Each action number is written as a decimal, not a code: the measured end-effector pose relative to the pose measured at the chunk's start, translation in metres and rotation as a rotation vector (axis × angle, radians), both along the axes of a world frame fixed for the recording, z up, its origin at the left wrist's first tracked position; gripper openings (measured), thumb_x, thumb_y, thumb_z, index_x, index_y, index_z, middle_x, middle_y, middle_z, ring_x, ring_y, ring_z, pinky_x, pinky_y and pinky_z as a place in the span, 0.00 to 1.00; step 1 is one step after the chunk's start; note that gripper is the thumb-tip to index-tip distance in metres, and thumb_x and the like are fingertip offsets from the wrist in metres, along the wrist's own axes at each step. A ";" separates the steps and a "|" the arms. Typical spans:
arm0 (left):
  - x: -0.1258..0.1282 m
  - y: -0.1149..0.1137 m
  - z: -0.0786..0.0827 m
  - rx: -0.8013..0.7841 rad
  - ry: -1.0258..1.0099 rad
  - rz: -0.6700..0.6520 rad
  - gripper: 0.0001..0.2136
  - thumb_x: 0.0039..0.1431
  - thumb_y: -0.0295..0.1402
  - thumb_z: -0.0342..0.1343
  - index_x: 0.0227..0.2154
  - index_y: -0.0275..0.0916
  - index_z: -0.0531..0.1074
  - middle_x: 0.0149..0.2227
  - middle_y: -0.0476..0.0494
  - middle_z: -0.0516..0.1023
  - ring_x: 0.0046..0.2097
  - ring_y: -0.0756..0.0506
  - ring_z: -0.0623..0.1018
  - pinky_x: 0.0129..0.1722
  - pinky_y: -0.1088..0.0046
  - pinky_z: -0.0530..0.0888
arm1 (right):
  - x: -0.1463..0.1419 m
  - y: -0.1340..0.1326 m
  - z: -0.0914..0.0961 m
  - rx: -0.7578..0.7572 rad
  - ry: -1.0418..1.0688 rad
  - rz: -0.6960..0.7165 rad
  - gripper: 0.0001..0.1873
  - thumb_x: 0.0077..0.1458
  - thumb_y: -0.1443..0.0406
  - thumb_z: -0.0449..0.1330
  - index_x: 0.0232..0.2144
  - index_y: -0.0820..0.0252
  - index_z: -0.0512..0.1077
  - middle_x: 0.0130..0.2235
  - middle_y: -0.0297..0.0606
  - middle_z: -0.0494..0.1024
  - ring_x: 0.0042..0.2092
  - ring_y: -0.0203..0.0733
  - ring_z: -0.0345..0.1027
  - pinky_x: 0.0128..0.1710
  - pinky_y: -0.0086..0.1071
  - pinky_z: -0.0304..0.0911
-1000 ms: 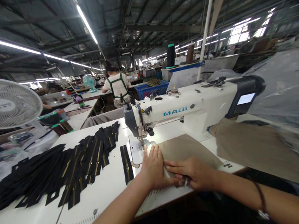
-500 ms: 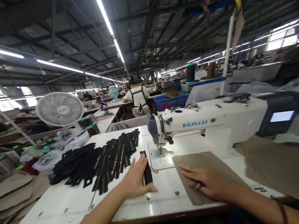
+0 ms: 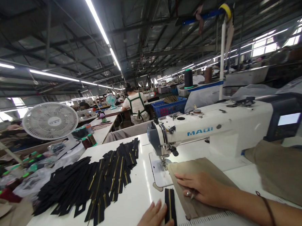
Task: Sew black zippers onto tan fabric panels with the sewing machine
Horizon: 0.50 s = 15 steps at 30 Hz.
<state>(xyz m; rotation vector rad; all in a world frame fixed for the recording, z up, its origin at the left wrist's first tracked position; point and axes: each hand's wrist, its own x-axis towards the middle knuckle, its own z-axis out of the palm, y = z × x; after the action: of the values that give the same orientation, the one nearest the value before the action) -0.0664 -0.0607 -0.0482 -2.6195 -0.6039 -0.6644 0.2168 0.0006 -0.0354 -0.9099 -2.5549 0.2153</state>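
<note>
My left hand (image 3: pixel 155 220), at the bottom edge of the view, is beside a black zipper (image 3: pixel 170 204) with gold teeth. Its fingers are stretched out, and the thumb lies across the zipper's lower part. My right hand (image 3: pixel 203 189), wearing a ring, rests flat and open on a brown fabric panel (image 3: pixel 205 166). The panel's far left corner reaches the needle area of a white sewing machine (image 3: pixel 205 125). Between the zipper and the panel's left edge a narrow strip of table shows.
Many black zippers (image 3: pixel 104 184) lie heaped on the left of the white table (image 3: pixel 138 195). A fan (image 3: pixel 51 120) and thread spools stand beyond. More brown fabric (image 3: pixel 287 169) sits at right. Ahead, a co-worker (image 3: pixel 136 105) is near a blue crate (image 3: pixel 169 106).
My left hand and the zipper have moved toward me and to the right, closer to the panel. The panel's far corner has shifted to the needle area, with my right hand on it.
</note>
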 end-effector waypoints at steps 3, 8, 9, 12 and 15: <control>0.013 0.015 0.012 0.029 -0.024 -0.021 0.12 0.68 0.30 0.43 0.44 0.36 0.71 0.40 0.39 0.80 0.45 0.44 0.79 0.46 0.67 0.76 | 0.001 0.000 -0.004 0.009 0.002 -0.015 0.19 0.59 0.63 0.53 0.51 0.61 0.71 0.55 0.47 0.67 0.50 0.54 0.69 0.47 0.45 0.69; 0.030 0.031 0.028 -0.089 -0.117 0.094 0.12 0.66 0.26 0.42 0.40 0.35 0.71 0.33 0.41 0.79 0.33 0.46 0.80 0.33 0.71 0.79 | -0.003 -0.007 -0.009 -0.010 0.010 -0.040 0.21 0.61 0.63 0.49 0.53 0.63 0.69 0.57 0.46 0.65 0.51 0.54 0.68 0.47 0.47 0.69; 0.032 0.036 0.030 -0.099 -0.145 0.109 0.12 0.65 0.25 0.42 0.41 0.35 0.71 0.34 0.40 0.79 0.33 0.46 0.80 0.33 0.71 0.79 | -0.004 -0.008 -0.010 -0.006 0.017 -0.046 0.21 0.61 0.63 0.49 0.53 0.63 0.69 0.57 0.45 0.65 0.50 0.54 0.69 0.46 0.47 0.69; 0.042 0.053 0.033 -0.119 -0.214 0.159 0.11 0.64 0.24 0.44 0.44 0.34 0.69 0.41 0.37 0.79 0.41 0.44 0.80 0.40 0.67 0.79 | -0.005 -0.009 -0.010 0.000 0.042 -0.053 0.20 0.61 0.62 0.49 0.53 0.62 0.69 0.57 0.45 0.66 0.49 0.54 0.70 0.44 0.47 0.70; 0.061 0.064 0.025 -0.156 -0.211 0.197 0.10 0.61 0.22 0.46 0.43 0.35 0.68 0.44 0.36 0.78 0.45 0.43 0.79 0.46 0.62 0.77 | -0.005 -0.011 -0.006 -0.037 0.075 -0.040 0.21 0.61 0.63 0.50 0.55 0.59 0.67 0.57 0.43 0.66 0.49 0.51 0.70 0.45 0.44 0.69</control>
<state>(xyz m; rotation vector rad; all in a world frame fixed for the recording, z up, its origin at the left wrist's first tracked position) -0.0050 0.0028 -0.0228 -2.6010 -1.0002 -0.8676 0.2117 -0.0101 -0.0417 -0.9484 -2.4695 0.2802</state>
